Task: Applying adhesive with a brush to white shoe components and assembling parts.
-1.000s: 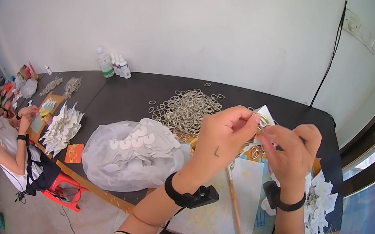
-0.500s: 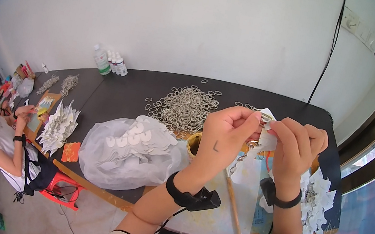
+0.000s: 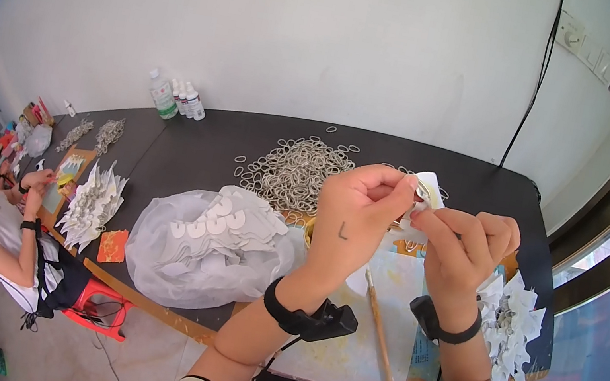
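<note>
In front of me, above the table, both hands are raised close together. My left hand (image 3: 356,219) pinches an oval metal ring (image 3: 423,190) between thumb and fingers. My right hand (image 3: 469,246) is closed in a pinch just below that ring; its fingertips hide what they hold. Behind the ring shows part of a white piece (image 3: 429,181). Below the hands, a wooden-handled stick (image 3: 379,336) lies across a pale work sheet (image 3: 343,350).
A heap of oval metal rings (image 3: 295,174) lies beyond my left hand. To its front left sits a translucent bag (image 3: 145,253) of white cut pieces (image 3: 222,229). Spiky white bundles (image 3: 511,330) (image 3: 94,204) flank the table. Bottles (image 3: 164,97) stand behind; a co-worker (image 3: 9,222) sits left.
My hands have shifted slightly, and my right fingers curl more tightly below the ring. The white strip and short chain of rings that hung between my hands no longer show.
</note>
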A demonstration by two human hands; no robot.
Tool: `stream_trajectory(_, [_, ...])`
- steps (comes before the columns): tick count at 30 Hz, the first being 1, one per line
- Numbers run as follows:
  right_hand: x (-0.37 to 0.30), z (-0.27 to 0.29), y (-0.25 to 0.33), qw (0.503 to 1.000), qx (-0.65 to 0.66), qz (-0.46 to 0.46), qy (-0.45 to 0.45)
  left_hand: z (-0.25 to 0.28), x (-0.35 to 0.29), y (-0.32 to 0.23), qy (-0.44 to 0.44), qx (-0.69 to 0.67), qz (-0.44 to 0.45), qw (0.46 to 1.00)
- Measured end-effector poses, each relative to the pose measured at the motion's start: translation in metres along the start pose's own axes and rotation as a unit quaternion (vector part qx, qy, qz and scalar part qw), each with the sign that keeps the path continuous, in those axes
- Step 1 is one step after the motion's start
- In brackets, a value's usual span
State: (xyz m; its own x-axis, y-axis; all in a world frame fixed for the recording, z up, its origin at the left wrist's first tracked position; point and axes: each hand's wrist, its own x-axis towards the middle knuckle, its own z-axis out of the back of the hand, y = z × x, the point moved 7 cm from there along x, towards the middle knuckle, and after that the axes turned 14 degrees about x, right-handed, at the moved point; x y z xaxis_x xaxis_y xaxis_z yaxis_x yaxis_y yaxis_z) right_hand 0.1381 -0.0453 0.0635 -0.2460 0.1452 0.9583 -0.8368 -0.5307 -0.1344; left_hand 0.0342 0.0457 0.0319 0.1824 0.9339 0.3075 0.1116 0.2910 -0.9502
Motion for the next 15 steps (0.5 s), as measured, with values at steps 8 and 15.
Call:
stream_trajectory(8, [0.002, 0.001, -0.001, 1.000, 0.024, 0.006, 0.008, 0.006, -0.001, -0.005, 0.012, -0.045, 0.020, 0.999])
stream_trajectory(15, [0.000, -0.002, -0.007, 0.997, 0.062, -0.014, 0.037, 0.005, 0.001, -0.015, 0.110, -0.090, 0.026, 0.989])
